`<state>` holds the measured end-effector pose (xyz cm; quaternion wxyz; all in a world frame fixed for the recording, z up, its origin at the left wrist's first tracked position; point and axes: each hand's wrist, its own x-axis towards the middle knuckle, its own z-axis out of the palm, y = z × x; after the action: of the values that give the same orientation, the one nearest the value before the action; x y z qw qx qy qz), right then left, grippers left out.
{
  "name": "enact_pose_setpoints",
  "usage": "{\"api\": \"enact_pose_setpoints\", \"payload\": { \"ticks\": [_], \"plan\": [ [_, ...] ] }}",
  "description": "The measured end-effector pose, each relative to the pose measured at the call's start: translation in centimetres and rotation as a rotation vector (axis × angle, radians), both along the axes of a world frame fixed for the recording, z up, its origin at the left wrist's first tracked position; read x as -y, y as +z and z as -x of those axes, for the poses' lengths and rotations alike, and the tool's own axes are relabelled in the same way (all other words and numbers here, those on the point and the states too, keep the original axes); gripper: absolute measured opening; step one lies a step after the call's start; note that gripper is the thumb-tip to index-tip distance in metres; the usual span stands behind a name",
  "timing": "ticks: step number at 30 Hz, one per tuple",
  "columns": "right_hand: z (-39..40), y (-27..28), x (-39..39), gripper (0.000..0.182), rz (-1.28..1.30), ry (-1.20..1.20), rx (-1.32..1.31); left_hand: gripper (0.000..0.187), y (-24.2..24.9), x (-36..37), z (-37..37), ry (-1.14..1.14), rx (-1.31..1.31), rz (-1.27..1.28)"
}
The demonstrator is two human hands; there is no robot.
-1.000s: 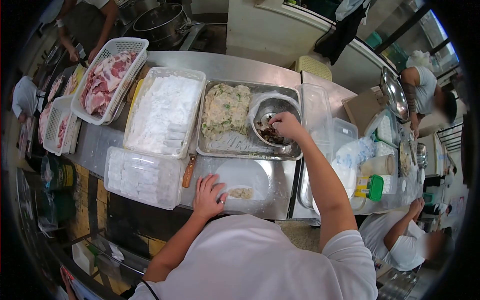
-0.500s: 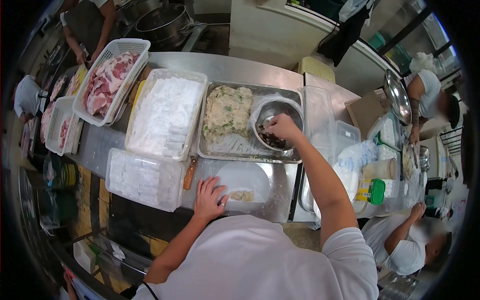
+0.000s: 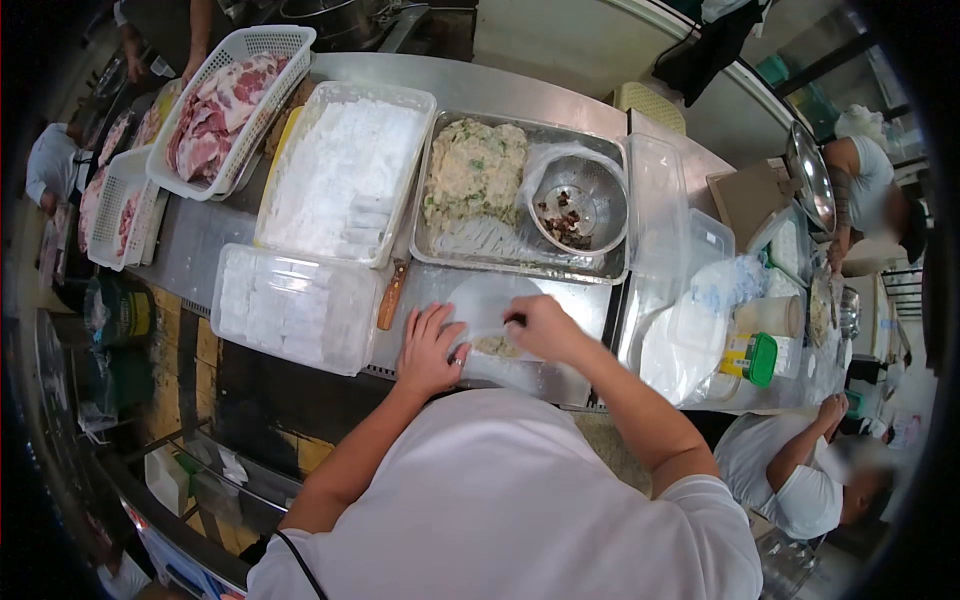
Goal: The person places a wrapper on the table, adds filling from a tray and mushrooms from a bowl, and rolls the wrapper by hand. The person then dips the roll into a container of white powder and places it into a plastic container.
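On the table (image 3: 460, 72), a tray (image 3: 520, 268) holds a mixture (image 3: 475, 165) at left and a bowl (image 3: 606, 200) at right, with a sheet (image 3: 490, 291) before it, a tub (image 3: 427, 102) of powder (image 3: 340, 170) to its left, a box (image 3: 295, 310) before the tub, and a basket (image 3: 265, 125) of meat (image 3: 222, 112) left of the tub.

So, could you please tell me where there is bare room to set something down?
The steel tabletop is bare behind the rectangular metal tray and between the white perforated baskets and lidded clear plastic box. Clear plastic containers crowd the tray's right.
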<state>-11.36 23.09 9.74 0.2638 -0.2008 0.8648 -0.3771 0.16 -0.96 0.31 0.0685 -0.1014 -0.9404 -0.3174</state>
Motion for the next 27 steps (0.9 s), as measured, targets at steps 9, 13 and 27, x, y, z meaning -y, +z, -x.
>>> {"api": "enact_pose_setpoints", "payload": {
  "ticks": [9, 13, 27],
  "plan": [
    [-5.6, -2.0, 2.7, 0.025, -0.324, 0.204, -0.244, 0.041, -0.3, 0.4, -0.2, -0.025, -0.031, -0.024],
    [-6.1, -1.6, 2.6, 0.025, -0.423, 0.231, -0.265, 0.04, -0.4, 0.6, -0.3, -0.04, -0.037, -0.028],
    [-7.6, -3.1, 2.4, 0.017, -0.33, -0.032, -0.297, 0.043, -1.1, 0.9, -0.4, -0.068, -0.061, -0.02]
  ]
}}
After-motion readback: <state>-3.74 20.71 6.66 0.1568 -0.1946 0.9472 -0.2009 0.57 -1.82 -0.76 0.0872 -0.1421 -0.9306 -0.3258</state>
